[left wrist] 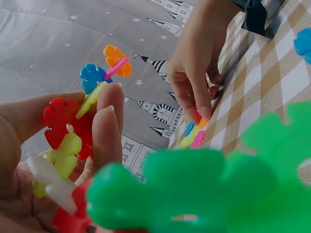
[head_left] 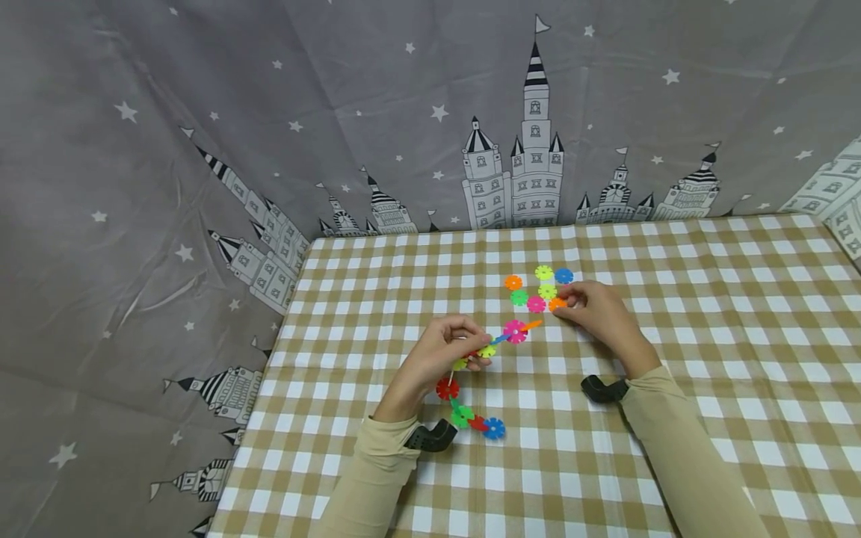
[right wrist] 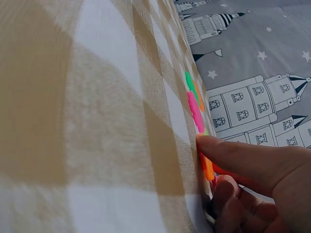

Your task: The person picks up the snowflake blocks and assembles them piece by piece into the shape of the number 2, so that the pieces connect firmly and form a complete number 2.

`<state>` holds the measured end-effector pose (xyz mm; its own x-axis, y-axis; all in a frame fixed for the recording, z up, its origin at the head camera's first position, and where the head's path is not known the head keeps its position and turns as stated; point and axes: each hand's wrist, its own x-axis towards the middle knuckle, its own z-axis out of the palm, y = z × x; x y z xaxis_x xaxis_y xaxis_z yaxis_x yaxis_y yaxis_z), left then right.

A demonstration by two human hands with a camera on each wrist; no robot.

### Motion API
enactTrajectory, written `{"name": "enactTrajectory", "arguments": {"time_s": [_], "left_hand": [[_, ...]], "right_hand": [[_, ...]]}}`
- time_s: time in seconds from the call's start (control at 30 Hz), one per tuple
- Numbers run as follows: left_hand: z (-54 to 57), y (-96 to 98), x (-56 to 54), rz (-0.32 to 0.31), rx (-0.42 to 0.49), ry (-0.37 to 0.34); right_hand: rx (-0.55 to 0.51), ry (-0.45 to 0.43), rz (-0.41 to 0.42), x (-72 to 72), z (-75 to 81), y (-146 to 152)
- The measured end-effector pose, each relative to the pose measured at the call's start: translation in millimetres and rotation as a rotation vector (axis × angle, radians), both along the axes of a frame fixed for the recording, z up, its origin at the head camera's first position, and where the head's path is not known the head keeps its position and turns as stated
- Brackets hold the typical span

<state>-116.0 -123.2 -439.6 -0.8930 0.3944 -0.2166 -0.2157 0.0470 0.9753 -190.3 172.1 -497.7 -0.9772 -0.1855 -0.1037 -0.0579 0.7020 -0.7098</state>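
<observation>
My left hand [head_left: 436, 353] pinches a chain of slotted, flower-shaped plastic discs between thumb and fingers. From the fingertips the chain runs up to a pink disc [head_left: 515, 331] and an orange end disc [head_left: 532, 326]. Its other part hangs below the hand through a red disc [head_left: 447, 388] to a blue disc [head_left: 494, 428]. In the left wrist view a green disc [left wrist: 184, 189] looms close to the camera. My right hand [head_left: 602, 314] has thumb and fingertips on a loose orange disc [head_left: 557, 305] at the tablecloth, also visible in the right wrist view.
Beside the right fingertips lie several loose discs: green [head_left: 519, 297], pink [head_left: 536, 304], yellow [head_left: 543, 273], blue [head_left: 563, 276] and another orange one [head_left: 513, 282]. A checked cloth [head_left: 323, 418] covers the table. Behind it hangs a grey curtain [head_left: 377, 90] printed with castles.
</observation>
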Motion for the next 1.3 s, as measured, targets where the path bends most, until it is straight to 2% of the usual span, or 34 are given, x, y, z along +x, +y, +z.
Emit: {"name": "enactTrajectory", "arguments": {"time_s": [0.23,0.5,0.57,0.73,0.83,1.0,1.3], "left_hand": [[0.6,0.2,-0.8,-0.009,-0.038,-0.006],[0.4,-0.1,-0.4,-0.007,-0.017,-0.002],[0.3,-0.2,-0.2,-0.006,-0.009,0.000],[0.7,-0.3,0.5,0.004,-0.013,0.003],[1.7,-0.3,0.6,0.008,-0.023,0.014],[2.5,0.2,0.4,-0.005,-0.014,0.040],[3.0,0.4,0.6,0.002,-0.007,0.052]], "right_hand": [[-0.015,0.006,0.020,8.0,2.6,0.0],[-0.074,0.010,0.151,20.5,3.9,0.1],[-0.183,-0.036,0.157,23.1,7.7,1.5],[-0.560,-0.179,0.141,30.7,26.0,5.0],[-0.653,-0.175,0.144,35.9,37.7,5.7],[-0.670,-0.112,0.168,42.4,49.4,3.4],[-0.647,-0.068,0.163,46.8,55.7,-1.0]]}}
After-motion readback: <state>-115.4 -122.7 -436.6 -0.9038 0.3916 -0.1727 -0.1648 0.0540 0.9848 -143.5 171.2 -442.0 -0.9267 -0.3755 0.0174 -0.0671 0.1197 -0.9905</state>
